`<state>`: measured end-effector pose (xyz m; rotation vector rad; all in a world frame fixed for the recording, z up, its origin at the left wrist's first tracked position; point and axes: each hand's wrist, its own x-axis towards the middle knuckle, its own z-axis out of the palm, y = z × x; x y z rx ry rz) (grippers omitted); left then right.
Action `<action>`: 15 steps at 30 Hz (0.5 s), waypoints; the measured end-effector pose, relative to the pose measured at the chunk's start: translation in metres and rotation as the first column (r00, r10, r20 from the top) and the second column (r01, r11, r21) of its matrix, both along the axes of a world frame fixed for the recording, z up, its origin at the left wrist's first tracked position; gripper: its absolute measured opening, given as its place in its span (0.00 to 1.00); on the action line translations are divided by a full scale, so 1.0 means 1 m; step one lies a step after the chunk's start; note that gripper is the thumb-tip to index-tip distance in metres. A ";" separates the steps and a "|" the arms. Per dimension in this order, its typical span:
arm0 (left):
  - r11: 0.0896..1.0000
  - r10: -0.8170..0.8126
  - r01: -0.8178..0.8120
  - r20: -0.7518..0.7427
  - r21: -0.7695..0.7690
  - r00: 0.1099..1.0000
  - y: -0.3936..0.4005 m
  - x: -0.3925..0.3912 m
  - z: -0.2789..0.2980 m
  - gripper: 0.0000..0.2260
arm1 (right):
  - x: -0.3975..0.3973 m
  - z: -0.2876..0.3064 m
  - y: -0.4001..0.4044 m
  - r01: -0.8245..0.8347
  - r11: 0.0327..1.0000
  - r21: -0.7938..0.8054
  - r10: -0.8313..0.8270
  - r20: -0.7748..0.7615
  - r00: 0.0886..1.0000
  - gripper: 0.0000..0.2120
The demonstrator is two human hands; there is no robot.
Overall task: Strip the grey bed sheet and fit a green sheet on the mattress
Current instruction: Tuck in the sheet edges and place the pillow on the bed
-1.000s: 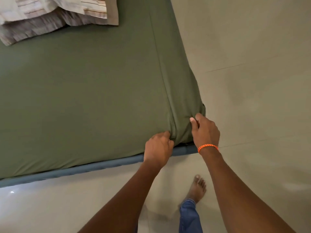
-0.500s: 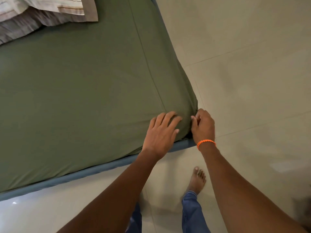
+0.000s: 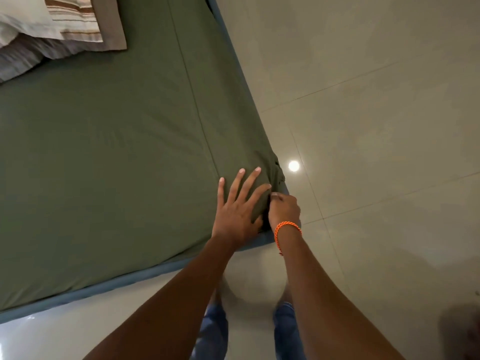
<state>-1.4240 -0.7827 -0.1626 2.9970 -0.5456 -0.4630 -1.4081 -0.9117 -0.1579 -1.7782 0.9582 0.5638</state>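
Sheet: our green sheet (image 3: 104, 157) covers the mattress (image 3: 78, 292); it is soft, light, bunched at the corner.
Left hand (image 3: 237, 211): flat, fingers spread, pressing on top.
Right hand (image 3: 283, 210): fingers curled, pinching the corner cloth.
Hold: we tuck at that corner edge.
Nearby: pillows (image 3: 65, 24), floor (image 3: 376, 100).

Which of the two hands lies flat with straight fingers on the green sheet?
The left hand, spread flat on the green sheet. The right hand, with the orange bracelet, pinches the corner fabric.

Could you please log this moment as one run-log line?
left hand flat on green sheet | right hand pinching sheet corner | stage: tucking
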 end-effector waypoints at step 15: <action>0.742 -0.406 0.562 -0.423 0.365 0.810 -0.083 0.137 0.002 0.18 | 0.014 -0.011 0.005 0.633 0.711 0.307 -0.554 -0.310 0.772 0.13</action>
